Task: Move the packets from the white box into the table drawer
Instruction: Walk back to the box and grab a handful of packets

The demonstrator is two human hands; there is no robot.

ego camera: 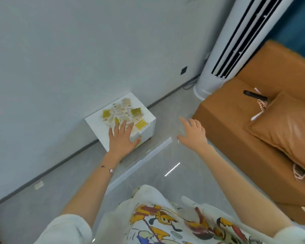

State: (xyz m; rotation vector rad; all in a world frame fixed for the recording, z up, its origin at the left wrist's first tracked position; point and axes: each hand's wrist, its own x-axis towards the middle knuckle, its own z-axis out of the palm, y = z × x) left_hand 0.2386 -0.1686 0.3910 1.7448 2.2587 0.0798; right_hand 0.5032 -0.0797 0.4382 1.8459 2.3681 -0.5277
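Left hand (121, 138), fingers straight and spread, lies flat over the nearest packets (125, 113) and appears to hold nothing. The packets are small flat sachets, some beige and some yellow-green, in a loose overlapping heap on top of the white box (95, 120), which stands on the floor (148, 173) against the wall.

Judged by their look, they are light, limp and probably slick-skinned. They would slide under a flat palm rather than lift, so they are best pinched at a free edge or gathered several at a time between curled fingers and thumb. Crushing seems a small risk. Scattering over the box edge is the likelier one.

A gold fitting (139, 143) on the front face, just under the thumb, may be a drawer pull. The hand hides most of that face, so whether a drawer is there, or open, cannot be told.

To the box's right the right hand (192, 132) hovers over the floor, fingers spread, touching nothing. Beyond it stands a tan leather sofa (236, 111) bearing a cushion (289, 124) and a black remote (254, 95). A white tower air conditioner (218, 67) stands behind.
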